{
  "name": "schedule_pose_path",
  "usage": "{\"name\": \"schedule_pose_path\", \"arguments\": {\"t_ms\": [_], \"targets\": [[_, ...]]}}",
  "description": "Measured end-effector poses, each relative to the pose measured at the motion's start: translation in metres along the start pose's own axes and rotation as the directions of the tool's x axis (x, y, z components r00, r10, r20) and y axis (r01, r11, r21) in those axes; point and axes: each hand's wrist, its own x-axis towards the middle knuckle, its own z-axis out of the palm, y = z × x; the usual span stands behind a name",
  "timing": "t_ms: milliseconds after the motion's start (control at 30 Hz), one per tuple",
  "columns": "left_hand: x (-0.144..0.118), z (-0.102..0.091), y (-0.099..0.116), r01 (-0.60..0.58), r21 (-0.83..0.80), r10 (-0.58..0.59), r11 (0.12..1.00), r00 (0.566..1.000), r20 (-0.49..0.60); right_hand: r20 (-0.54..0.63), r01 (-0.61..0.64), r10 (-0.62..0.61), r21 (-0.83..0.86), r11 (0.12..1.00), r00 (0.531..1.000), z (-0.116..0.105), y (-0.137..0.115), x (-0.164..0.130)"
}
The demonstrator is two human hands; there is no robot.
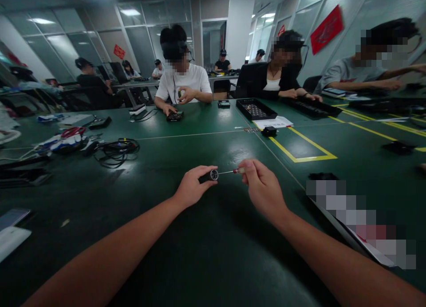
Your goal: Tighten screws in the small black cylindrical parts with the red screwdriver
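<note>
Holding a small black cylinder (209, 176) in my left hand (192, 186), I had its round open end turned toward my other hand, just above the dark green table (173, 236). My fingers were curled tight about its body, so that only the end with its pale ring showed. Far off to the left lay a tangle of black cables (116, 151) and a heap of red, white and blue bits, well apart from my work.

Between my hands ran the thin metal shaft of a small screwdriver (229, 171), its tip at the mouth of the cylinder; whether it was seated in a screw I could not tell, the part being too small. My right hand (262, 187) was closed on the red handle, pinching it between thumb and fingertips.

I judged that I was at the step of driving or loosening something inside the end of the cylinder. The next move called for keeping the shaft in line with the cylinder's axis, holding the left grip firm against the twist, and turning the handle with the fingers only.

Farther right, yellow tape (301, 157) marked a box on the table, and beyond it a black tray (255, 108) sat before a seated person across from me.
</note>
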Motion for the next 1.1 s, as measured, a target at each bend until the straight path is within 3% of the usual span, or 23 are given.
{"name": "schedule_pose_path", "arguments": {"t_ms": [100, 300, 533, 733, 933, 1100], "targets": [[0.0003, -0.0003, -0.0008, 0.005, -0.016, -0.005, 1.000, 1.000, -0.005, 0.003, 0.027, -0.027, -0.035, 0.999, 1.000, 0.0004, -0.0001, -0.0009], [0.0004, -0.0010, 0.0001, 0.023, -0.025, -0.024, 0.999, 0.999, -0.025, 0.007, 0.044, -0.044, 0.074, 0.996, 0.999, 0.0026, 0.0027, -0.0010], [0.0002, -0.0015, 0.0022, 0.015, -0.015, -0.015, 1.000, 1.000, -0.004, 0.023, 0.077, -0.075, -0.069, 0.995, 0.997, -0.0009, -0.0031, -0.0014], [0.0005, -0.0013, 0.0004, 0.017, -0.016, -0.017, 1.000, 1.000, -0.020, 0.014, 0.036, -0.036, 0.032, 0.999, 0.999, 0.0022, -0.0007, -0.0022], [0.0002, -0.0011, 0.0025, 0.007, -0.018, -0.007, 1.000, 1.000, -0.008, 0.025, 0.053, -0.052, -0.024, 0.998, 0.998, 0.0010, -0.0002, -0.0012], [0.0008, -0.0010, 0.0013, 0.014, -0.014, -0.014, 1.000, 1.000, -0.020, -0.012, 0.033, -0.032, 0.108, 0.994, 0.999, 0.0046, 0.0044, -0.0006]]}}
